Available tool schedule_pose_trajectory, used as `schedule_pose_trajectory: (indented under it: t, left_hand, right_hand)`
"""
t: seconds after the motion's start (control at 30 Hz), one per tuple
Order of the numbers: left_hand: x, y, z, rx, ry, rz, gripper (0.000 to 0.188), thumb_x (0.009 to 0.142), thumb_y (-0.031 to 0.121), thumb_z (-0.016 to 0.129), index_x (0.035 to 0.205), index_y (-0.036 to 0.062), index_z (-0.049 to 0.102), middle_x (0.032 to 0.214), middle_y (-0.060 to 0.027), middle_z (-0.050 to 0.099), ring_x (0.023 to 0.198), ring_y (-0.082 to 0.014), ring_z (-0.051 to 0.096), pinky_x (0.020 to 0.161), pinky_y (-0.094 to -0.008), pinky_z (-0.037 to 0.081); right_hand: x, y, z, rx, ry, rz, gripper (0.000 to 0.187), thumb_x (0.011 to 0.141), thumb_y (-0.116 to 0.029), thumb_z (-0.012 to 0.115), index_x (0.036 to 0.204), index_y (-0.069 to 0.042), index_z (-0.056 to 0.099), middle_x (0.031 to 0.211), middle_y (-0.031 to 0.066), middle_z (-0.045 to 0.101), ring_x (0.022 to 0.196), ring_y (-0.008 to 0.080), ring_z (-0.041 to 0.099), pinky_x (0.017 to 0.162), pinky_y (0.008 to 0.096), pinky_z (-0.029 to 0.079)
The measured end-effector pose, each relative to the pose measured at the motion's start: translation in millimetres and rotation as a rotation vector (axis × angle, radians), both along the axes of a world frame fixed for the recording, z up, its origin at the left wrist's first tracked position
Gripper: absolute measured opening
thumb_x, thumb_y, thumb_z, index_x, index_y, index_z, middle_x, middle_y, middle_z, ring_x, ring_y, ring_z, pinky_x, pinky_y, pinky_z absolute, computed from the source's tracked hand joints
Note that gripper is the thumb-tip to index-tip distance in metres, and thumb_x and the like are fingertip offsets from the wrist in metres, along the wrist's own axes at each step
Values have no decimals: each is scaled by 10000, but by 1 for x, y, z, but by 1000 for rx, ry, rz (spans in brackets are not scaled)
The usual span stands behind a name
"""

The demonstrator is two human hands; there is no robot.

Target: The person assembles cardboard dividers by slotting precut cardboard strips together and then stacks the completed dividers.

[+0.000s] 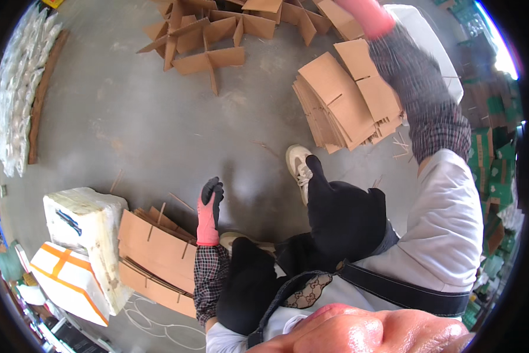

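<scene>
The slotted cardboard sheets point(334, 97) are stacked just nearside of the right hand point(371, 16), whose blurred grip can't be told; probably light, stiff, bendable at slots — best held by outer edges. Left hand point(208, 213) is loosely curled, closure unclear — an orange-striped white box point(79, 284) is set leftward, contents hidden.

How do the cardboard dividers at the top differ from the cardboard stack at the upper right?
The cardboard dividers have panels standing on edge and crossing one another; the cardboard stack has sheets lying against one another, slightly fanned. The cardboard dividers spread out with open gaps, while the cardboard stack is packed close, with slots showing in its top sheets. Both are plain brown cardboard.
</scene>
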State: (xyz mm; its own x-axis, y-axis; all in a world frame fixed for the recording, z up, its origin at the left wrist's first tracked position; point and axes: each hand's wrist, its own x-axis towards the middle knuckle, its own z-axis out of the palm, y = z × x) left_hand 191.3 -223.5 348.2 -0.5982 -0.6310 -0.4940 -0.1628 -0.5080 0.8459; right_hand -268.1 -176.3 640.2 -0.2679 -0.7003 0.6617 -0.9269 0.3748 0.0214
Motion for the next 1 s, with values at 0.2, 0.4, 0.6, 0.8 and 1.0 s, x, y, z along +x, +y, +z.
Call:
schedule_pose_trajectory:
  t: [0.2, 0.4, 0.6, 0.8, 1.0]
  left_hand:
    - [61, 16, -68, -277, -301, -202, 436, 819, 206, 621, 1184, 1, 499, 1135, -133, 577, 1049, -205, 555, 877, -319, 437]
    - [105, -9, 51, -958, -1021, 73, 696, 712, 364, 694, 1254, 50, 391, 1304, -200, 356, 1213, -354, 329, 1005, -458, 267]
    - [172, 13, 4, -560, -1691, 170, 1134, 592, 648, 657, 1403, 61, 125, 1407, -289, 121, 1278, -507, 120, 975, -668, 99]
    - [167, 3, 26, -638, -1647, 206, 946, 676, 535, 659, 1363, 41, 236, 1357, -263, 269, 1256, -423, 262, 1022, -508, 238]
    - [204, -7, 111, -548, -498, 859, 413, 841, 33, 488, 1252, 26, 446, 1102, -136, 566, 945, -219, 573, 831, -327, 471]
  right_hand:
    - [61, 133, -228, 591, -285, -165, 753, 771, -457, 604, 1313, -4, 342, 1284, 287, 366, 1179, 402, 383, 965, 475, 339]
    - [28, 218, -288, 574, -272, -284, 500, 847, -241, 559, 1280, -35, 417, 1308, 192, 396, 1207, 349, 374, 1007, 394, 317]
    - [-1, 208, -248, 504, -626, -177, 325, 896, -105, 458, 1205, -10, 490, 1185, 161, 528, 1102, 294, 495, 929, 335, 381]
    - [101, 128, -216, 773, 40, -180, 493, 800, -169, 569, 1272, -100, 446, 1323, 156, 394, 1200, 338, 383, 978, 393, 352]
    - [76, 143, -260, 705, -228, -412, 827, 668, -541, 656, 1347, -201, 328, 1351, 195, 285, 1251, 385, 272, 939, 605, 286]
